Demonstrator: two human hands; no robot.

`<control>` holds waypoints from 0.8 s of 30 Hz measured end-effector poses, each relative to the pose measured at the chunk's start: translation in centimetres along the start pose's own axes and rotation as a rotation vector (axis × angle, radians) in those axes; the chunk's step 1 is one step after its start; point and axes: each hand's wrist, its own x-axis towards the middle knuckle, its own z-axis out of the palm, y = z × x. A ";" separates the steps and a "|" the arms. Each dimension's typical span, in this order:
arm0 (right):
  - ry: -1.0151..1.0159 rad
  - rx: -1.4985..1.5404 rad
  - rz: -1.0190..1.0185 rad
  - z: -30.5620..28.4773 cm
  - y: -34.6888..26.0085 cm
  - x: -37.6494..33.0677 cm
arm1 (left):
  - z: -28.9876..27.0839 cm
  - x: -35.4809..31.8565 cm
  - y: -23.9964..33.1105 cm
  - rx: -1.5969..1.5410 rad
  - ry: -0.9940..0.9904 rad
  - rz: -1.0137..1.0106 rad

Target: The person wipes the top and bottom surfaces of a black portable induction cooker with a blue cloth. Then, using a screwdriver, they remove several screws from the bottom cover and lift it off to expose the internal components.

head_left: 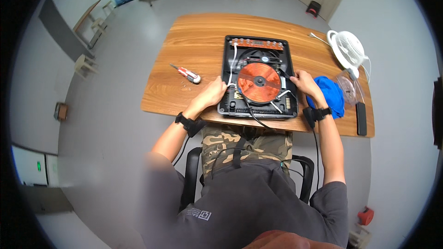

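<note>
An opened induction cooker (pixel 226 64) lies on the wooden table in front of me, its black base facing up without a cover. A round copper coil (pixel 251 71) takes up its middle, and an orange-brown circuit strip (pixel 251 43) runs along the far end. White and black wires cross the inside. My left hand (pixel 213 92) grips the base's left edge, fingers curled at the rim. Opposite it, my right hand (pixel 304 84) holds the right edge; its fingertips are partly hidden. A black cable (pixel 254 113) comes over the near edge.
Left of the cooker lies a red-and-white screwdriver (pixel 188 74) beside small screws (pixel 187 85). To the right are a blue cloth (pixel 328 96), a clear plastic container (pixel 348 90), a black oblong device (pixel 361 119) and a white fan (pixel 348 48). The wooden table (pixel 198 32) ends just before my lap.
</note>
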 end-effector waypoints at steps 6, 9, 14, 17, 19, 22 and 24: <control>0.077 0.052 -0.005 0.6 -0.2 -0.5 | 0.3 0.9 -1.6 -0.078 -0.046 0.045; 0.077 0.067 -0.004 0.6 0.1 -0.9 | 0.4 0.8 -1.1 -0.068 -0.047 0.028; 0.062 0.100 0.000 0.7 0.3 -0.8 | 0.4 0.5 -2.2 -0.049 -0.017 0.033; 0.072 0.128 -0.002 1.0 0.8 -0.8 | 0.1 0.0 -0.8 -0.076 -0.016 0.031; 0.080 0.132 0.005 1.0 0.7 -0.8 | -0.4 -0.3 -0.1 -0.059 -0.026 0.025; 0.092 0.137 0.003 1.0 0.7 -0.9 | -0.4 -0.3 -0.5 -0.047 -0.044 0.018; 0.097 0.145 0.007 1.0 0.7 -1.0 | -0.6 -0.3 -0.2 -0.050 -0.049 0.005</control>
